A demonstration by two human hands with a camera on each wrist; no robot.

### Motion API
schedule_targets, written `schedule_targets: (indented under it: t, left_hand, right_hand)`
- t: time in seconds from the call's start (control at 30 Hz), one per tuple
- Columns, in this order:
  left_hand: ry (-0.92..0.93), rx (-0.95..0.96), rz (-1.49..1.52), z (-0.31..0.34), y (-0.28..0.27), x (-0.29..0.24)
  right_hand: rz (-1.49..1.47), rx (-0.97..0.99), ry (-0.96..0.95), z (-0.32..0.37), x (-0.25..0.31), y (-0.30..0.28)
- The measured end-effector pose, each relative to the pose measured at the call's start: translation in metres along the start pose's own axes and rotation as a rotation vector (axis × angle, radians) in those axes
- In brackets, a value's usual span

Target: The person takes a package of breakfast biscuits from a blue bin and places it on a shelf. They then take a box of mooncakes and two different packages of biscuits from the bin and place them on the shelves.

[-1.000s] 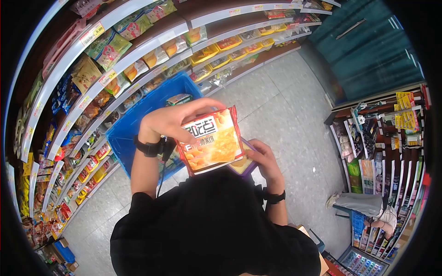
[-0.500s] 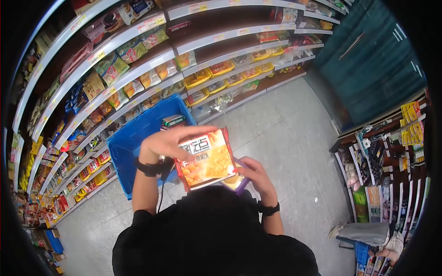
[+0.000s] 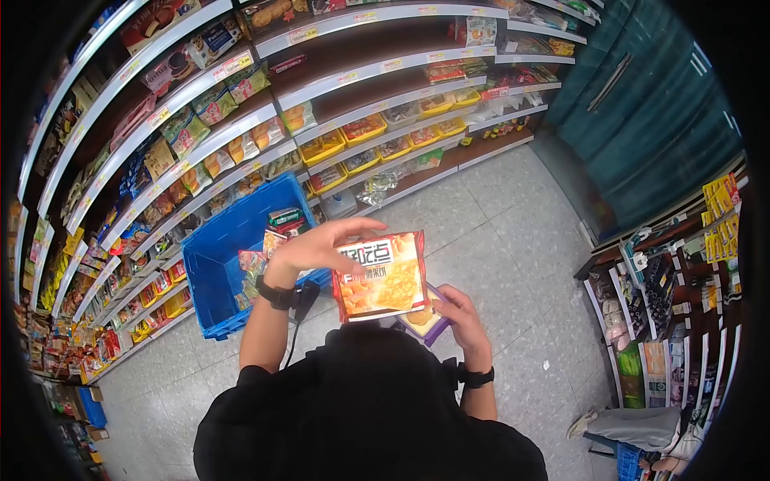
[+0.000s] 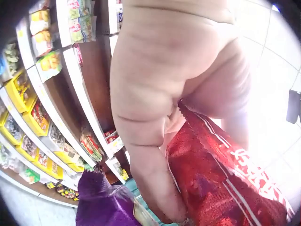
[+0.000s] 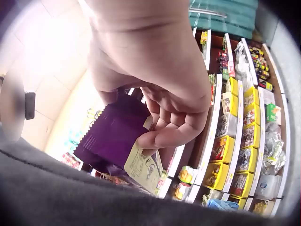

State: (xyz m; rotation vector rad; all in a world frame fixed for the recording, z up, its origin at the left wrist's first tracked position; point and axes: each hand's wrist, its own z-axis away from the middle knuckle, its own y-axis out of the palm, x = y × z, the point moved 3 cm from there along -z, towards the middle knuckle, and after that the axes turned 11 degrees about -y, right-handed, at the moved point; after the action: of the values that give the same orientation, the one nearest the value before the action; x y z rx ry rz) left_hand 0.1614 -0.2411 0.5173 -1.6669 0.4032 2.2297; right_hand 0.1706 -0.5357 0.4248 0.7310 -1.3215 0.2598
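Note:
In the head view my left hand (image 3: 317, 247) grips a red and orange cracker packet (image 3: 389, 293) by its upper left part, thumb across the printed front. The left wrist view shows the packet's red back (image 4: 202, 174) beside my palm. My right hand (image 3: 465, 319) pinches a purple snack packet (image 3: 433, 333) at its right edge; the cracker packet partly covers it in the head view. From the right wrist, its crimped purple end (image 5: 117, 132) and a pale printed label (image 5: 143, 169) are seen under my curled fingers.
A blue crate (image 3: 202, 276) with several packets in it stands on the floor to the left, against curved-looking snack shelves (image 3: 377, 72). At the right are another shelf unit (image 3: 658, 321) and a person's leg (image 3: 634, 426). A teal curtain (image 3: 650, 120) hangs at the back right.
The head view has shifted, so more shelving and more of the crate's inside show. Both packets stay held, and the left hand has moved slightly right relative to the crate.

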Motion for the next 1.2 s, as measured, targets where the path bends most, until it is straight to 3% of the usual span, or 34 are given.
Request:
schedule_targets:
  t: [0.23, 0.47, 0.77, 0.93, 1.2]
  left_hand:
    - [-0.045, -0.050, 0.123, -0.037, -0.005, 0.011]
    - [-0.105, 0.056, 0.011, -0.094, -0.028, 0.029]
    - [-0.038, 0.037, 0.240, -0.165, -0.100, 0.045]
    - [-0.015, -0.020, 0.356, -0.188, -0.144, 0.053]
    - [-0.069, -0.045, 0.496, -0.224, -0.194, 0.056]
  right_hand:
    - [0.017, -0.067, 0.022, -0.003, 0.008, -0.015]
    - [0.143, -0.106, 0.089, -0.035, 0.013, -0.047]
    - [0.179, -0.165, 0.177, -0.137, 0.036, -0.078]
    - [0.297, -0.079, 0.228, -0.208, 0.060, -0.078]
    - [0.234, -0.046, 0.318, -0.281, 0.060, -0.088]
